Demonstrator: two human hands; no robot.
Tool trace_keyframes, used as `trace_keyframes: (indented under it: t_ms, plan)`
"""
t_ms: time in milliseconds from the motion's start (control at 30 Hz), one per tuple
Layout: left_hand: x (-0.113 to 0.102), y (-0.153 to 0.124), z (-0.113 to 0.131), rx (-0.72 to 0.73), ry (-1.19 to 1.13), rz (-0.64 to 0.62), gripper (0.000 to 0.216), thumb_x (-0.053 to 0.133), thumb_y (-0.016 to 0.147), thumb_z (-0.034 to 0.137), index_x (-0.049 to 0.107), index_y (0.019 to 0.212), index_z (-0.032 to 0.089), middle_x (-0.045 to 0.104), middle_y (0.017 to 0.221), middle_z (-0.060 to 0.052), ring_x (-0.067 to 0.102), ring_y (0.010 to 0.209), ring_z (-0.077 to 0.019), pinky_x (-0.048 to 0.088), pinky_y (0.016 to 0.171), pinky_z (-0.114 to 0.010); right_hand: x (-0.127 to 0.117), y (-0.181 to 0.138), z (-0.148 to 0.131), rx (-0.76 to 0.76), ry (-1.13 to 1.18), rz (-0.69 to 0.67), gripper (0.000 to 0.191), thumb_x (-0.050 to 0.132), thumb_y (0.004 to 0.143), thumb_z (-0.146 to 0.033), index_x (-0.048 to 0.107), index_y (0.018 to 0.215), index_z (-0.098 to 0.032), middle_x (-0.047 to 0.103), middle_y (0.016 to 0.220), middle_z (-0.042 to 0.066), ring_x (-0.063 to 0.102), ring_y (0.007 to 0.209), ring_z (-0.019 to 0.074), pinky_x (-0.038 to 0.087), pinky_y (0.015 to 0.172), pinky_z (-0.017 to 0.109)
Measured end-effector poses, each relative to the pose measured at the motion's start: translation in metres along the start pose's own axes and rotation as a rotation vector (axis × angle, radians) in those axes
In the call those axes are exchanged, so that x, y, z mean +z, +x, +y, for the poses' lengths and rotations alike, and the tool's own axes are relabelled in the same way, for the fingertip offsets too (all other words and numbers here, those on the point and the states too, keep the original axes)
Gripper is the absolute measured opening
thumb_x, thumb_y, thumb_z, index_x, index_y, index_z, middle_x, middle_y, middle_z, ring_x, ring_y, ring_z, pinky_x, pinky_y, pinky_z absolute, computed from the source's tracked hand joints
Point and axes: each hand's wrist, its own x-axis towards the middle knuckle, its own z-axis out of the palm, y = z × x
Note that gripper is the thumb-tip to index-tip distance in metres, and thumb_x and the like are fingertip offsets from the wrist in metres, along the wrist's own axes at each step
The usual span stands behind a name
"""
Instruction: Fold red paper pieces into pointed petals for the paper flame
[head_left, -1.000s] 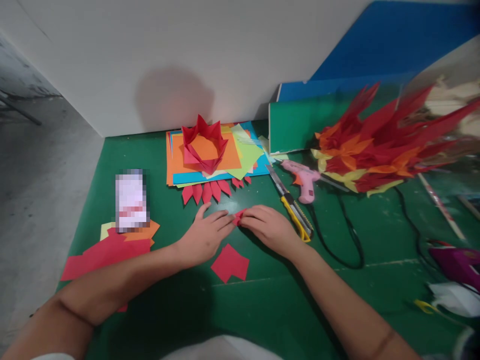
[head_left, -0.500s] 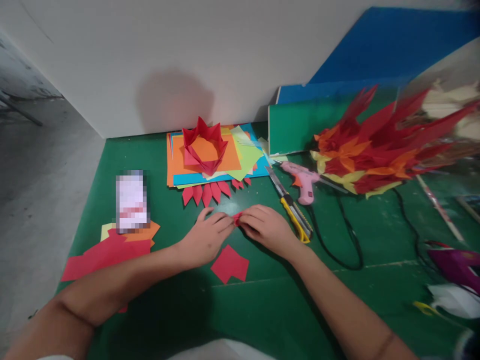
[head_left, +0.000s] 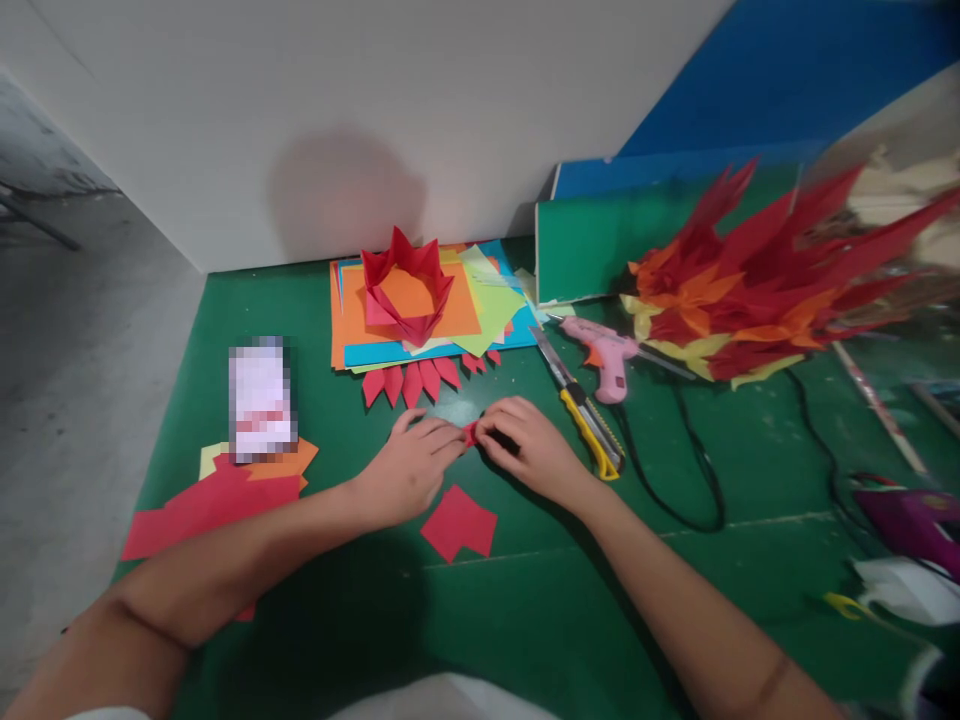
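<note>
Between my two hands is a small piece of red paper (head_left: 471, 434), mostly covered by fingers. My left hand (head_left: 415, 465) grips its left side, fingers bent over it and the thumb raised. My right hand (head_left: 531, 448) pinches the right edge between thumb and fingertips. Closer to me lies a flat red paper scrap (head_left: 459, 523) with a notch in its lower edge. Beyond my hands, several red petal-shaped paper pieces (head_left: 411, 384) lie in a row along the front of a stack of coloured paper (head_left: 465, 295). A red folded paper ring with pointed tips (head_left: 409, 325) stands on that stack.
To the right lie a yellow utility knife (head_left: 589, 430) with its blade out and a pink glue gun (head_left: 611, 365) with a black cord. A red and orange paper flame shape (head_left: 742, 300) stands behind them. On the left, a phone (head_left: 261, 400) rests over red paper (head_left: 217, 510).
My right thumb and fingers have spread a little, with a gap now between them behind the pinch. The red paper remains between both hands. The view has shifted slightly.
</note>
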Motion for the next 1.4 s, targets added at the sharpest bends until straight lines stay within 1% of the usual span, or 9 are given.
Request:
trace_keyframes:
  t_ms: [100, 233, 433, 600, 800, 1200, 1400]
  plan:
    - [-0.001, 0.001, 0.001, -0.030, -0.014, -0.020, 0.045, 0.042, 0.076, 0.004, 0.053, 0.119, 0.015, 0.059, 0.120, -0.007, 0.049, 0.113, -0.0185, 0.026, 0.105, -0.043, -0.002, -0.002, 0.001, -0.002, 0.025, -0.023, 0.011, 0.051, 0.089, -0.020, 0.059, 0.082, -0.020, 0.060, 0.085, 0.005, 0.052, 0.083, 0.0184, 0.041, 0.074, 0.033]
    - [-0.001, 0.001, 0.002, -0.039, 0.011, -0.052, 0.049, 0.043, 0.076, 0.005, 0.050, 0.123, 0.017, 0.057, 0.122, -0.006, 0.048, 0.114, -0.0192, 0.023, 0.106, -0.044, -0.004, -0.003, 0.002, -0.002, 0.026, -0.034, 0.013, 0.049, 0.091, -0.021, 0.060, 0.083, -0.020, 0.060, 0.087, 0.005, 0.052, 0.084, 0.0185, 0.041, 0.074, 0.033]
    - [0.003, 0.001, 0.002, -0.007, 0.114, -0.075, 0.045, 0.045, 0.082, 0.010, 0.049, 0.126, 0.017, 0.056, 0.123, -0.008, 0.047, 0.114, -0.0216, 0.023, 0.105, -0.046, -0.003, -0.002, 0.002, -0.007, 0.006, -0.035, 0.012, 0.050, 0.091, -0.021, 0.059, 0.083, -0.019, 0.059, 0.087, 0.006, 0.051, 0.085, 0.0188, 0.042, 0.075, 0.033]
    - [0.002, 0.001, 0.001, 0.010, 0.080, -0.044, 0.043, 0.045, 0.081, 0.009, 0.052, 0.123, 0.016, 0.057, 0.122, -0.007, 0.048, 0.113, -0.0201, 0.025, 0.105, -0.043, -0.001, -0.002, 0.002, 0.003, 0.013, -0.012, 0.009, 0.052, 0.089, -0.020, 0.058, 0.084, -0.019, 0.060, 0.088, 0.006, 0.052, 0.085, 0.0189, 0.041, 0.075, 0.034]
    - [0.000, -0.001, 0.000, 0.022, 0.023, -0.003, 0.040, 0.042, 0.081, 0.006, 0.055, 0.117, 0.014, 0.060, 0.120, -0.007, 0.049, 0.112, -0.0193, 0.025, 0.105, -0.042, 0.003, -0.001, 0.002, 0.028, -0.031, 0.022, 0.010, 0.051, 0.090, -0.021, 0.058, 0.083, -0.019, 0.059, 0.083, 0.006, 0.053, 0.080, 0.0190, 0.042, 0.072, 0.034]
    - [-0.002, 0.000, 0.001, 0.039, 0.099, -0.032, 0.035, 0.044, 0.084, 0.009, 0.056, 0.117, 0.014, 0.060, 0.120, -0.008, 0.050, 0.112, -0.0207, 0.028, 0.105, -0.042, 0.010, 0.001, -0.001, 0.030, -0.120, 0.060, 0.010, 0.051, 0.087, -0.017, 0.052, 0.077, -0.020, 0.058, 0.078, 0.005, 0.052, 0.076, 0.0193, 0.041, 0.069, 0.034]
    - [-0.001, 0.000, 0.001, 0.048, 0.110, -0.035, 0.035, 0.044, 0.085, 0.010, 0.056, 0.117, 0.013, 0.060, 0.120, -0.008, 0.050, 0.112, -0.0206, 0.029, 0.104, -0.042, 0.011, 0.001, -0.001, 0.038, -0.126, 0.057, 0.010, 0.052, 0.086, -0.016, 0.052, 0.077, -0.020, 0.058, 0.078, 0.005, 0.052, 0.076, 0.0195, 0.040, 0.070, 0.034]
